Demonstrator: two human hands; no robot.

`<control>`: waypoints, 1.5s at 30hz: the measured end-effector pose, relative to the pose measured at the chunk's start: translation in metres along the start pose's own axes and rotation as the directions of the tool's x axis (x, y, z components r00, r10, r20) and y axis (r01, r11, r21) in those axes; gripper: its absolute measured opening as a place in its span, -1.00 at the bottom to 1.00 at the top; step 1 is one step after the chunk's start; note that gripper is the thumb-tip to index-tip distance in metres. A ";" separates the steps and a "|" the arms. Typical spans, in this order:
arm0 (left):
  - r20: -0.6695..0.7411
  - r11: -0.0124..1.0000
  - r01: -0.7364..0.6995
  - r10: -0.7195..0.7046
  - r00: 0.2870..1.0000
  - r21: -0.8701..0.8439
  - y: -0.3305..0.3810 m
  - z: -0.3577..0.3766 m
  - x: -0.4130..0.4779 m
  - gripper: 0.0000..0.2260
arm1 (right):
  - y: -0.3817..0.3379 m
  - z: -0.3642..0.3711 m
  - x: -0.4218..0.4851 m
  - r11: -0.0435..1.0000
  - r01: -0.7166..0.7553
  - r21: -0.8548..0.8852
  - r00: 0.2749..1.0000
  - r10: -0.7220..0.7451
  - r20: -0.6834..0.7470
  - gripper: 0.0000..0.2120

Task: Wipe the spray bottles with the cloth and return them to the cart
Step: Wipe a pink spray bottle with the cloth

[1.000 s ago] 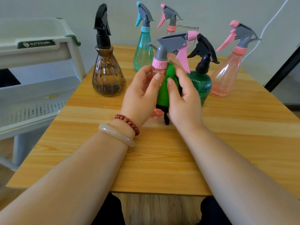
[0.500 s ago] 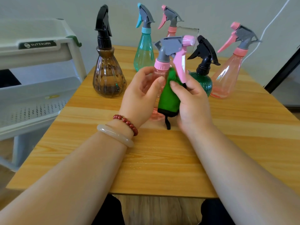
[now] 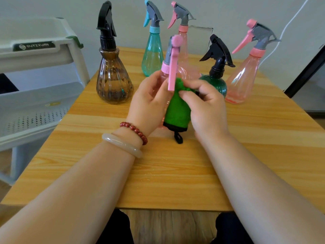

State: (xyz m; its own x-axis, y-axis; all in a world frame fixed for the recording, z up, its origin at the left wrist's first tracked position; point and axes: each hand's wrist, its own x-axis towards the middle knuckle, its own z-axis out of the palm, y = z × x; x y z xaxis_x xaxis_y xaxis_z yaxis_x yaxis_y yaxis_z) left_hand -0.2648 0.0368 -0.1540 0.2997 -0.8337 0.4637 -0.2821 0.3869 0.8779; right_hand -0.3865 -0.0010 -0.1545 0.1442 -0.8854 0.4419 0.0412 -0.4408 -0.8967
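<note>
My left hand grips a clear pink spray bottle by its body, upright over the table, with the pink trigger pointing toward me. My right hand holds a green cloth with black trim against the bottle's right side; the cloth hides most of the body. Behind stand a brown ribbed bottle, a teal bottle, a pink bottle, a dark green bottle and another pink bottle.
The wooden table carries all the bottles. A white tiered cart with a perforated shelf stands at the table's left. A white cable runs down the wall at the right, beside a dark frame.
The held bottle has turned so its trigger, which pointed right, now faces me. My right hand has shifted with the cloth round the bottle's right side.
</note>
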 end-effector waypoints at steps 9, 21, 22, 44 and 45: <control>0.049 0.999 0.041 -0.041 0.998 0.009 0.000 0.002 -0.006 -0.72 | -0.006 0.005 -0.003 0.973 0.216 -0.082 0.969 -0.224 -0.106 -0.80; 0.040 1.000 0.024 -0.024 0.999 -0.002 0.000 0.000 -0.002 -0.80 | -0.006 0.005 -0.002 0.975 0.165 -0.151 0.978 -0.182 -0.105 -0.82; 0.028 0.999 0.033 -0.032 0.999 -0.021 0.000 0.000 -0.002 -0.81 | -0.005 0.004 -0.002 0.980 0.102 -0.173 0.989 -0.118 -0.086 -0.81; 0.056 0.991 0.104 -0.109 0.992 0.078 -0.005 -0.003 0.000 -0.86 | -0.003 0.009 -0.010 0.938 0.037 -0.344 0.994 -0.001 0.106 -0.60; 0.045 0.990 0.094 -0.099 0.994 0.105 -0.007 -0.003 0.000 -0.84 | 0.000 0.008 -0.008 0.933 0.003 -0.359 0.992 0.042 0.118 -0.61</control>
State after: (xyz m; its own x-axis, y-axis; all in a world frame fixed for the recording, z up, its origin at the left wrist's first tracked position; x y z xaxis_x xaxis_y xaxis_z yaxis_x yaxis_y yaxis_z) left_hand -0.2599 0.0357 -0.1596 0.2847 -0.8849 0.3686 -0.3469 0.2634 0.9002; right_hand -0.3798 0.0068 -0.1581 0.2619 -0.8795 0.3974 -0.3163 -0.4673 -0.8256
